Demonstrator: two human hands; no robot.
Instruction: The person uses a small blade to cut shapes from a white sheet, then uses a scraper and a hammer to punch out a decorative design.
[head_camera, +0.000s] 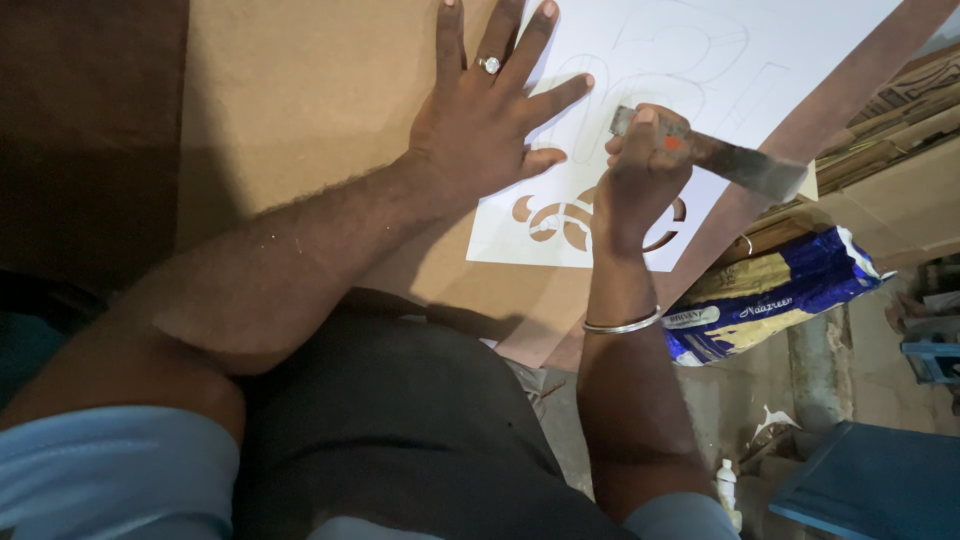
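Note:
A white paper stencil with curly cut-out shapes lies on a brown board. My left hand, wearing a ring, presses flat with spread fingers on the board and the stencil's left edge. Just to its right, my right hand, with a metal bangle on the wrist, is closed around a flat metal blade tool. The blade sticks out to the right over the stencil, and the tool's working end is hidden under my fingers.
A blue and gold sack lies on the floor beside the board's right edge. Cardboard and wood pieces are stacked at the upper right. A blue panel and a small white bottle lie at the lower right.

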